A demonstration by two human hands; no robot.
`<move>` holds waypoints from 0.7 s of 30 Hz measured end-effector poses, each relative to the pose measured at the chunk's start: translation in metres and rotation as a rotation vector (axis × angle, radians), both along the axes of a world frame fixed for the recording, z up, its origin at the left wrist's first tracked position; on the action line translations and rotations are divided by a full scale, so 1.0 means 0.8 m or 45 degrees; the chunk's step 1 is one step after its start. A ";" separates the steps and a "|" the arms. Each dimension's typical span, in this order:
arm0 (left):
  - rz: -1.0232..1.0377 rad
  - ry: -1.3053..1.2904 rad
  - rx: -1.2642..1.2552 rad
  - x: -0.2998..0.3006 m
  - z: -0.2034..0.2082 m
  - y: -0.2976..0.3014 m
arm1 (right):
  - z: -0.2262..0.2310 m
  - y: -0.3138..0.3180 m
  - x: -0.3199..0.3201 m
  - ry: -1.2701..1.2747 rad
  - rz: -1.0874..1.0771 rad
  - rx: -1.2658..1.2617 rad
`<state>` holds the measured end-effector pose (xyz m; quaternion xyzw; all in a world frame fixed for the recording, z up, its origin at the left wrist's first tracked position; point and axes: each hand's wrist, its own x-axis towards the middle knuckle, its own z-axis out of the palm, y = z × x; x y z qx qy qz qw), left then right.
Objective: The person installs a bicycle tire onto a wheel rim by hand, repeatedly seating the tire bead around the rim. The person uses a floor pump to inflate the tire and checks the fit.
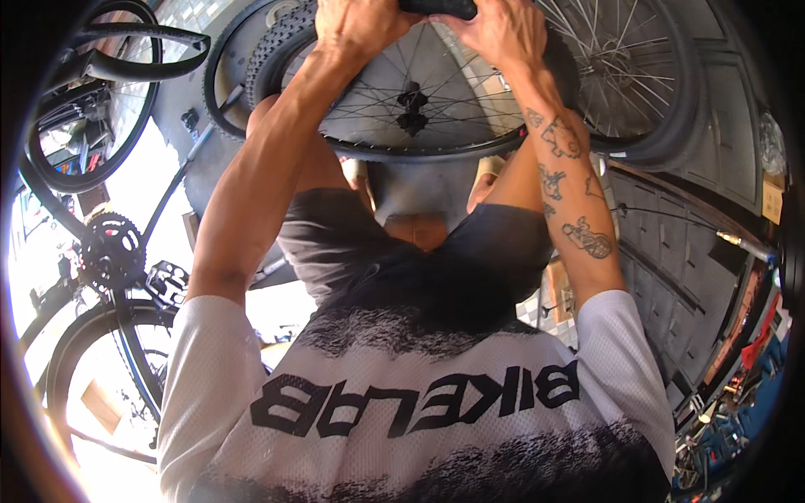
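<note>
Head: black tire (444,7), apparently knobby.

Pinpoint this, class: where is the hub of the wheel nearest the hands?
In the head view, the black hub is at upper centre, below and between the left hand and right hand, just above the wheel's lower rim.

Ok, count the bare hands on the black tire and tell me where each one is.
2: the left hand left of top centre, and the right hand right of it, with the black tire between them. The top edge crops both.
</note>
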<state>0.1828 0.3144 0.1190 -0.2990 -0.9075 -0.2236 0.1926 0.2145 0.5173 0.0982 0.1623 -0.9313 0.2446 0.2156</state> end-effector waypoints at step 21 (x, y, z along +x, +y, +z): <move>-0.152 -0.613 -0.867 -0.049 0.049 0.052 | 0.017 0.051 -0.010 -0.470 0.068 -0.080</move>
